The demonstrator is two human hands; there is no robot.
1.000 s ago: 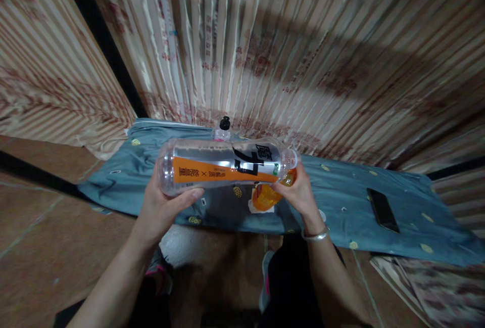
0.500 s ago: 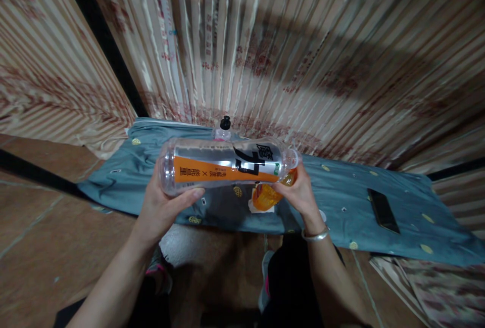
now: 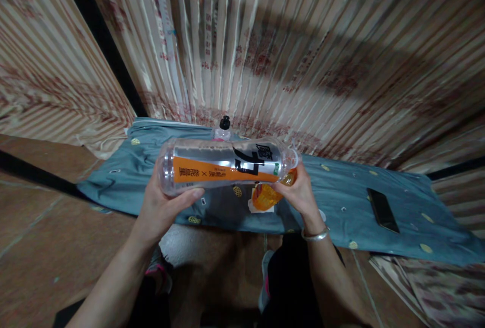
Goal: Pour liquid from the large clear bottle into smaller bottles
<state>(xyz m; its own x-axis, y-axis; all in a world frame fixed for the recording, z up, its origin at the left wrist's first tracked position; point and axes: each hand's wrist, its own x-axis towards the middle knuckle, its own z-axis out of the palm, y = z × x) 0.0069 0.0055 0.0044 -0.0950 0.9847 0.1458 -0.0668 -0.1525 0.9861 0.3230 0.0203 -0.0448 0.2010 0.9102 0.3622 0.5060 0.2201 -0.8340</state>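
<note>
A large clear plastic drink bottle (image 3: pixel 223 164) with a silver and orange label lies sideways in front of me, its neck to the right. My left hand (image 3: pixel 161 201) grips its base end, thumb along the lower side. Around the neck end closes my right hand (image 3: pixel 299 189), its fingers partly hidden. Behind and below the neck is a bottle of orange liquid (image 3: pixel 265 196), partly covered by the clear bottle and my right thumb. I cannot tell whether the right hand also touches it. A white paper piece (image 3: pixel 260 209) lies under the orange bottle.
A green-blue cloth with pineapple prints (image 3: pixel 333 217) covers the low table. Behind the clear bottle stands a bottle with a black cap (image 3: pixel 225 123). A black phone (image 3: pixel 382 210) lies to the right. A pleated curtain (image 3: pixel 242 55) and dark frame bars (image 3: pixel 102 40) rise around the table.
</note>
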